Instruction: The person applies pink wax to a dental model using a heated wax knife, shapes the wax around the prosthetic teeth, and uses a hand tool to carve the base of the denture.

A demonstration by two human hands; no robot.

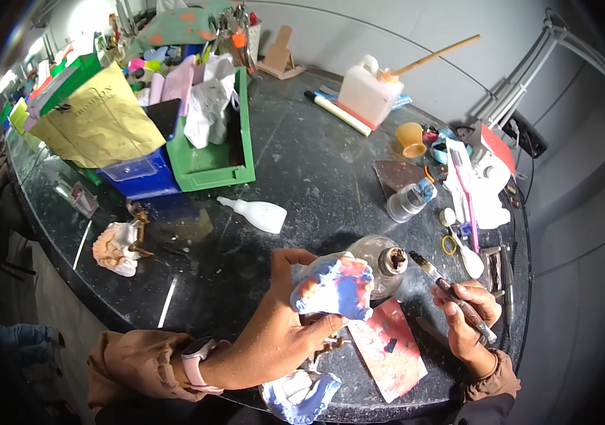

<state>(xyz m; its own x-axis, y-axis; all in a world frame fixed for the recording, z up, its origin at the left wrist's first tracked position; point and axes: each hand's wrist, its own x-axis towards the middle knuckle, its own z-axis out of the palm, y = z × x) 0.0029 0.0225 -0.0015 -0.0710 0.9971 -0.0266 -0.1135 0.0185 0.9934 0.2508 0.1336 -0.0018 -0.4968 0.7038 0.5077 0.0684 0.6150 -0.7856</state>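
Observation:
My left hand (281, 340) grips a blue dental cast with pink material (330, 287). My right hand (469, 322) holds a dark-stained, pen-like tool (461, 301), its tip beside the metal neck of a round glass burner (380, 283) behind the cast; I cannot tell whether they touch. Below my hands lie a pink sheet (384, 343) with a dark speck and a second blue-and-white cast (302, 397). What lies under the held cast is partly hidden.
Green (246, 127) and blue (139, 180) bins stand back left, a plastic jug (369, 95) back right. A squeeze bottle (263, 216), tan-and-white model (115, 248), small bottle (405, 202), orange cup (410, 139) and assorted tools (472, 262) lie around. The bench has a curved edge.

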